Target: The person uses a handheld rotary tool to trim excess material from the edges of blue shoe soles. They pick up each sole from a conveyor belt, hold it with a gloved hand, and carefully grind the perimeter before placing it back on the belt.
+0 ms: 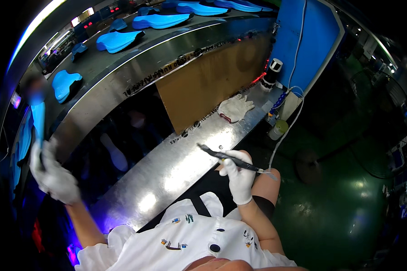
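My left hand [55,176], in a white glove, is raised at the far left beside the conveyor and is smeared by motion. Its fingertips meet the lower end of a narrow blue piece [38,121]; whether they grip it I cannot tell. My right hand [239,176], gloved in white too, is closed around a slim black pen-like tool [217,154] above my lap. The tool's dark tip points up and left over the metal ledge, and a pale cord meets its rear end. Blue shoe soles [117,41] lie spaced along the belt, one [66,85] nearest my left hand.
A shiny metal ledge [158,174] runs before me, with a spare white glove [236,108] on it. Behind stands a brown board [208,81]. At right are a black-and-white cylinder [272,74], a small can [279,128], a blue panel [309,45] and a hanging white cord [285,135].
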Demonstrator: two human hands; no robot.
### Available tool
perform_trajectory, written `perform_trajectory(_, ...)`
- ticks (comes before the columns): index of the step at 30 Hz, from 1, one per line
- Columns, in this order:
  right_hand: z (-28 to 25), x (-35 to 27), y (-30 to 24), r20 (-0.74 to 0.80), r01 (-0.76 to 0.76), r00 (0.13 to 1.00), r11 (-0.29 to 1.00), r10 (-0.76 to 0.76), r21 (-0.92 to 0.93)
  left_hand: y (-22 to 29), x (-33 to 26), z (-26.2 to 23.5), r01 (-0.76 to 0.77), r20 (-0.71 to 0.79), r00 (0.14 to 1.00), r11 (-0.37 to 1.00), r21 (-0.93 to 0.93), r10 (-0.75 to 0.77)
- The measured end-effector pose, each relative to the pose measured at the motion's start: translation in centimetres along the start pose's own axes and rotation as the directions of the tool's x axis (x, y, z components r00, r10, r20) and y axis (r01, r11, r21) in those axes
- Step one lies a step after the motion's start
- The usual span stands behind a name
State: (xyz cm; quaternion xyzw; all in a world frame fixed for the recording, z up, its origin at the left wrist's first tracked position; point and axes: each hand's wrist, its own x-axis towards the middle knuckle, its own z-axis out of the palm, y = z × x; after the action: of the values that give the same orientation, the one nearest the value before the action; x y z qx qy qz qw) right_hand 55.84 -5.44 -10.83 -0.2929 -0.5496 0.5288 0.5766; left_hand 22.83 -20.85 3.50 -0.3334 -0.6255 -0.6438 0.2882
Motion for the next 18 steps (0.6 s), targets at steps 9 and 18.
perform_trajectory(9, -4.2, 0.7, 2.9, -0.354, -0.186, 0.924, 0.979, 0.146, -0.08, -4.0, -24.1, 9.5, -0.162, 0.637, 0.504, 0.788, -0.593, 0.583)
perform_trajectory(18, -0.8, 7.7, 11.9, -0.112, -0.196, 0.981, 0.833, 0.161, -0.518, -8.8, -29.6, 13.5, 0.744, 0.895, 0.266, 0.666, 0.045, -0.358)
